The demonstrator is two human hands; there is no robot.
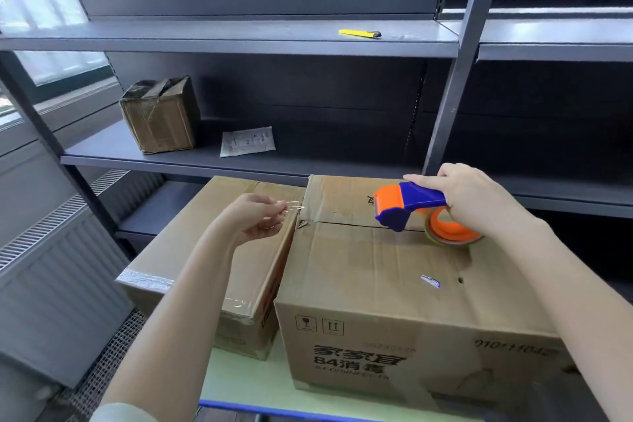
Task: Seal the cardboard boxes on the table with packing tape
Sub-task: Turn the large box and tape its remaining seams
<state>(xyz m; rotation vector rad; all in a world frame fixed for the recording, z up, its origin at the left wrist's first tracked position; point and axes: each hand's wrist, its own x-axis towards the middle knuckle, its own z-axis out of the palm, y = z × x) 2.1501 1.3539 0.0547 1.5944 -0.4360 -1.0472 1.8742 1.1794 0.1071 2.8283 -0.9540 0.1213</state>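
We have the larger brown cardboard box (376,271) on the pale green surface (246,384).
Our right hand (479,202) grips the blue-and-orange tape dispenser (407,207) over its top seam; our left hand (257,221) pinches a clear tape strip (293,206).

boxes (376,267) (212,240) (159,116) 3 | tape dispenser (411,205) 1 | knife (359,33) 1 | packet (247,141) 1 | hands (260,216) (479,199) 2
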